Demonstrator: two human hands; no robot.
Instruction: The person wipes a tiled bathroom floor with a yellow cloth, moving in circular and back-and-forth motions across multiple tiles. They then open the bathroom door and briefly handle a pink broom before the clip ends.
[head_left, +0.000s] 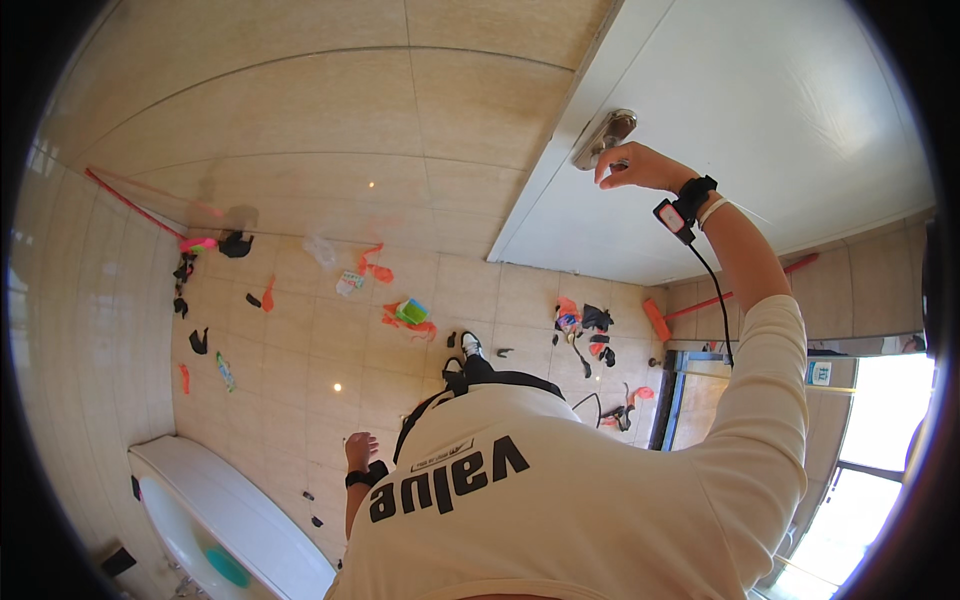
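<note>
My right hand is raised to the white door, its fingers curled around the metal lever of the door handle. Most of the lever is hidden by the hand. A black wrist strap with a small cabled device sits on that wrist. My left hand hangs low beside my body, above the tiled floor, with its fingers loosely bent and nothing seen in it. It also wears a black strap. My feet stand on the tiles below.
Litter covers the floor: a green-and-blue packet, orange scraps and a black plastic piece. A red broom leans right. A white bathtub holds a teal basin. A long red handle leans on the left wall.
</note>
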